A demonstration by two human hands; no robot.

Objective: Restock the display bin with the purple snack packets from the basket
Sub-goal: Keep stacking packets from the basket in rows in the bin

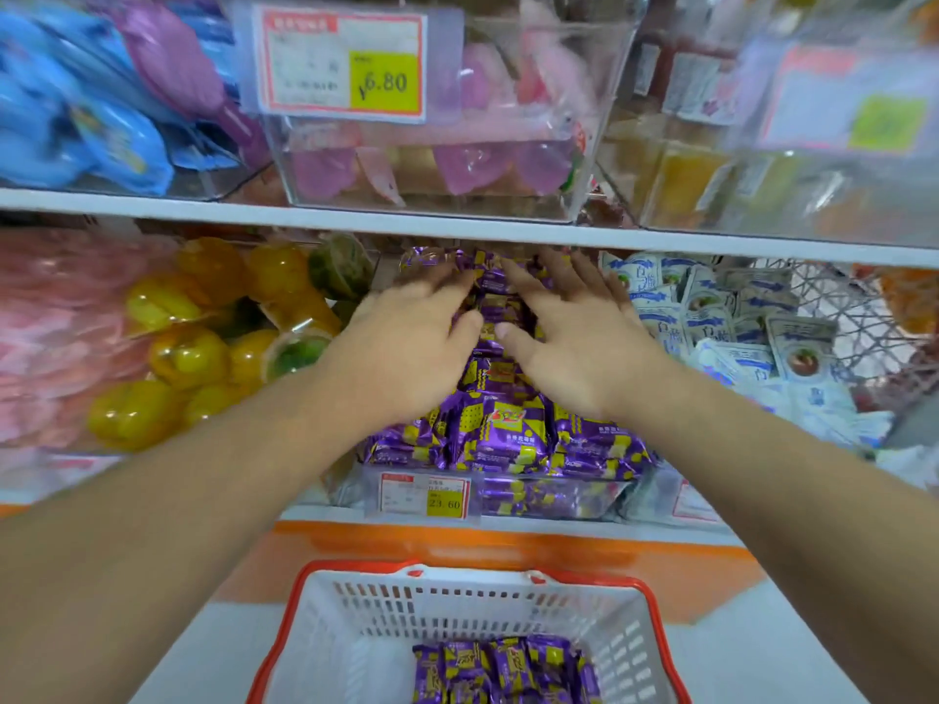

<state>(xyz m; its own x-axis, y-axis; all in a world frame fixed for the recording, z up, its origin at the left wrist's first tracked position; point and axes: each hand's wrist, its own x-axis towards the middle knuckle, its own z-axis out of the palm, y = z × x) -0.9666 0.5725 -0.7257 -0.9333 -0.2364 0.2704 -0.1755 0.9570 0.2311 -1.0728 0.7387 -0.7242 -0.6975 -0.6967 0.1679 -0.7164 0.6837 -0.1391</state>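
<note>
Left hand (406,337) and right hand (574,332), fingers spread flat, gripping nothing, press purple snack packets (503,429) heaped in the display bin (559,495); more wait in the basket (325,612) at 6 o'clock. Light, slick, crinkly; likely best pinched at crimped ends.

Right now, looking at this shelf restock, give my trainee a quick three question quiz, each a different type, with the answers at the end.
1. True or false: both hands, the left hand and the right hand, are pressing on purple snack packets in the display bin.
2. Multiple choice: what sits in the bin just beside the right hand? A) yellow jelly cups B) white and blue packets C) blue pouches
3. Fill in: the price tag on the purple packets' bin reads ____.

Key: 1 true; 2 B, the white and blue packets; 3 23.60. More purple packets wait in the basket below.
</note>
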